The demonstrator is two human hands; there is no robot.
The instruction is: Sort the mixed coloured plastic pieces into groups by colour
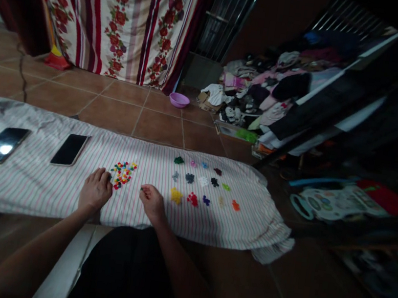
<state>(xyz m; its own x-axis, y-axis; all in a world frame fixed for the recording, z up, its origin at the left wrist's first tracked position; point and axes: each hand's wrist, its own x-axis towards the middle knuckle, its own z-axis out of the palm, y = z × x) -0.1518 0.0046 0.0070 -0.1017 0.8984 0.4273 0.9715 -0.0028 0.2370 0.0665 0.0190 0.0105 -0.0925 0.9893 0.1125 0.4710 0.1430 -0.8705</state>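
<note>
Mixed pieces (125, 177) | left hand (96, 190) beside | right hand (153, 204) pinches 1 piece (142, 189)

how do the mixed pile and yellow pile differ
The mixed pile holds many colours; the yellow pile, one. The mixed pile spreads wider; the yellow pile is compact. The mixed pile lies beside the left hand; the yellow pile, right of the right hand. Both lie on the striped cloth.

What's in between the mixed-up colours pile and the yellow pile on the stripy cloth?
In the head view, the right hand is between the mixed pile and the yellow pile, pinching a tiny dark piece over the striped cloth.
</note>
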